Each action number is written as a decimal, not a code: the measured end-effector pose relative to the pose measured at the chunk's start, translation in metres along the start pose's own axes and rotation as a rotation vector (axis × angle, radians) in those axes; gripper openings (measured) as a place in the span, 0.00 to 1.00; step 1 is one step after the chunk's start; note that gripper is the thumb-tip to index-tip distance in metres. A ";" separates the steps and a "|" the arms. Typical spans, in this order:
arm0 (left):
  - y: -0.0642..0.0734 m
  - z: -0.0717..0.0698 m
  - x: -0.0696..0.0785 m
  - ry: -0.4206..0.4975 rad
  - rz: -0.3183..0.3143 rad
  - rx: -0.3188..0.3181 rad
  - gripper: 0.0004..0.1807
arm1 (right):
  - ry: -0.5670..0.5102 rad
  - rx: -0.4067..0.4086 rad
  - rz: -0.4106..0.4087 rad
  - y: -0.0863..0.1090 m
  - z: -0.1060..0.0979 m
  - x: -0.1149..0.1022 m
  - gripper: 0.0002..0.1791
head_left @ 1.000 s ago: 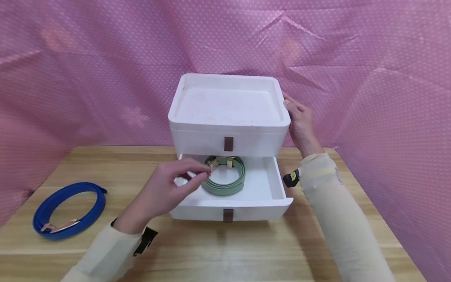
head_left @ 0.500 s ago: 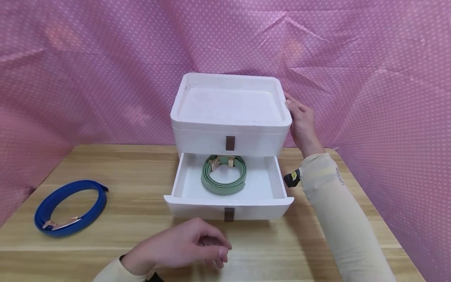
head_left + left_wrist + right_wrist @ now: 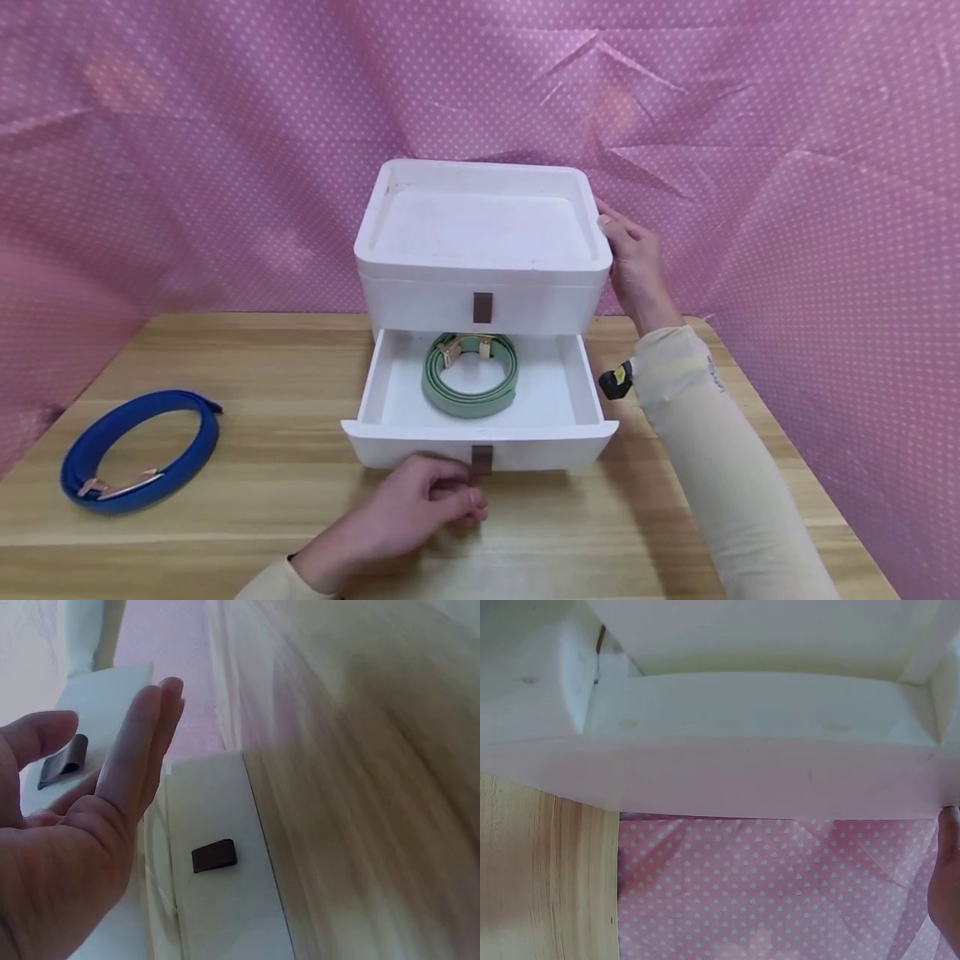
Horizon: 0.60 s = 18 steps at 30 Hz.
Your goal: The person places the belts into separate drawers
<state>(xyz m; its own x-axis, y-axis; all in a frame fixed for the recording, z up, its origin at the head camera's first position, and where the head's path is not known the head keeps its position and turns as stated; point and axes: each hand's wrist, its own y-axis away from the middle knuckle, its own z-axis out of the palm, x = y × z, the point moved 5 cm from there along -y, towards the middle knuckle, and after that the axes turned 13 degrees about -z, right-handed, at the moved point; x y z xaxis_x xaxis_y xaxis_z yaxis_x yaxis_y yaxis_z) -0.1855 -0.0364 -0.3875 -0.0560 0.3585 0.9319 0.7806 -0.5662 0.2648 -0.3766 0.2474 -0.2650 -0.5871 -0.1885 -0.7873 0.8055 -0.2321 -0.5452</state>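
Observation:
A white two-drawer box (image 3: 420, 304) stands on the wooden table, its lower drawer (image 3: 420, 450) pulled out. Inside that drawer lies a coiled green belt (image 3: 468, 404) with a gold-coloured buckle. Just in front of the drawer, near its brown pull tab (image 3: 482, 459), is my left hand (image 3: 412, 504), holding nothing. The left wrist view shows its fingers (image 3: 139, 742) extended and the thumb apart from them. My right hand (image 3: 636, 267) rests against the box's right side near the top rim, fingers fairly straight. Some of those fingers are hidden behind the box.
A coiled blue belt (image 3: 142, 500) with a buckle lies on the table (image 3: 285, 375) at the left. The box's shallow top tray (image 3: 483, 225) holds nothing visible. Pink dotted cloth (image 3: 262, 150) hangs behind and along both sides.
My left hand has come away from the green belt, down out of the drawer, then moved up to the drawer front. My right hand stays at the box's side.

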 end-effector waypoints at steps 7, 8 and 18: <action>0.001 0.000 0.000 0.103 -0.012 0.027 0.12 | -0.019 0.010 -0.009 -0.002 0.000 -0.001 0.15; 0.001 0.000 0.000 0.136 -0.009 0.031 0.12 | -0.011 0.007 -0.009 -0.001 0.000 -0.001 0.15; 0.005 0.002 0.006 0.354 0.061 0.091 0.14 | -0.001 -0.016 -0.033 0.001 0.001 -0.001 0.17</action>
<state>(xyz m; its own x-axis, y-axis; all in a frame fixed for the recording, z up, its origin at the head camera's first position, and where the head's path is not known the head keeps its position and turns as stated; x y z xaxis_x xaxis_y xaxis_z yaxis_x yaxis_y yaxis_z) -0.1809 -0.0356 -0.3806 -0.2069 0.0378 0.9776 0.8402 -0.5050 0.1974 -0.3756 0.2465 -0.2642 -0.6135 -0.1822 -0.7684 0.7869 -0.2229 -0.5754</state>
